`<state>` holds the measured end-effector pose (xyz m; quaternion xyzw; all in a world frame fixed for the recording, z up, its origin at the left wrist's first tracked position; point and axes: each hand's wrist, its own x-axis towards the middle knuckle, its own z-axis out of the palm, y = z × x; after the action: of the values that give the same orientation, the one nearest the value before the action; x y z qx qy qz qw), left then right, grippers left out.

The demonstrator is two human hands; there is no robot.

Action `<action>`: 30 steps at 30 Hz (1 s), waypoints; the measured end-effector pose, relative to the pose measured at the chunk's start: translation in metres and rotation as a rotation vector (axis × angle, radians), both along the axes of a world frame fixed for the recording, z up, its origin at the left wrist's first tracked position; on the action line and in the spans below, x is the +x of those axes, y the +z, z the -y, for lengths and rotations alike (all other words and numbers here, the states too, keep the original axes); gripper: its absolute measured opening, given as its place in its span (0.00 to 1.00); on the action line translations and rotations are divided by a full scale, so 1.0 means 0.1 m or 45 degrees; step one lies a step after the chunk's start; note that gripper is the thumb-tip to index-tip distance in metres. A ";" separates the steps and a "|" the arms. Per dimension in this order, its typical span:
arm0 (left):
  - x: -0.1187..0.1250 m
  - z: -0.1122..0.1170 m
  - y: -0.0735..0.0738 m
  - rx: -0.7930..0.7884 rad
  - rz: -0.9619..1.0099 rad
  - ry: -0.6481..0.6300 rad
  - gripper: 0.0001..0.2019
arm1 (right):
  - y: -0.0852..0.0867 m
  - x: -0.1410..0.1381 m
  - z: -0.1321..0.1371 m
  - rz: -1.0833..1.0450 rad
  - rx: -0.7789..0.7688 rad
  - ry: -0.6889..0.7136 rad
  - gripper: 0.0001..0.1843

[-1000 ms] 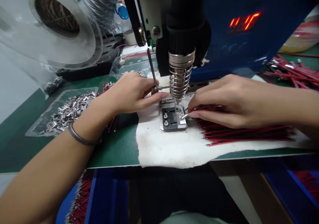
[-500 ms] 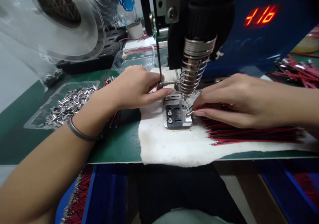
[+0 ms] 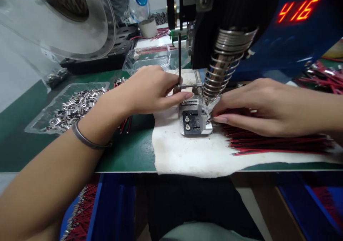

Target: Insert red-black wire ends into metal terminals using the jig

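Observation:
My left hand (image 3: 158, 89) is closed around the lower end of a thin dark guide rod (image 3: 179, 60) on the machine, its thumb stretched out below. Between thumb and forefinger, my right hand (image 3: 249, 107) pinches a small metal cylinder (image 3: 210, 119), which sits at the light metal block of the fixture (image 3: 191, 123). A pointed tip inside a coil spring (image 3: 221, 73) comes down just above that block. Under my right hand lies a bundle of red and black wires (image 3: 268, 146). The right hand's curled fingers are partly hidden.
A clear tray of small metal cylinders (image 3: 77, 107) stands left, beside upright wires. The blue machine (image 3: 268, 55) with a red lit display fills the back right. A white cloth (image 3: 184, 158) covers the green table (image 3: 128, 155). Blue bins of wires (image 3: 88, 212) sit below the edge.
The camera view has shifted slightly, so the machine appears farther right. My right fingers are closer over the metal cylinder, and less of it shows at the fixture. The left hand keeps its hold.

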<state>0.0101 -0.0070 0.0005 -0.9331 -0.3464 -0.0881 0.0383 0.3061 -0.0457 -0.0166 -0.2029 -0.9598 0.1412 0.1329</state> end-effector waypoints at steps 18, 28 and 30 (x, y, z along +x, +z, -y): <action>0.17 0.14 0.11 -0.101 -0.111 0.296 0.26 | 0.02 0.05 0.00 0.046 -0.053 -0.091 0.24; 0.16 0.18 0.10 -0.047 -0.181 0.259 0.30 | -0.01 0.14 -0.07 0.188 -0.056 -0.217 0.31; 0.14 0.17 0.10 -0.040 -0.176 0.247 0.30 | -0.01 0.17 -0.08 0.229 -0.087 -0.338 0.35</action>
<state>0.0241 -0.0239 0.0110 -0.8995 -0.4331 -0.0138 0.0557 0.3233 -0.0382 -0.0178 -0.3443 -0.9272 0.1362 0.0571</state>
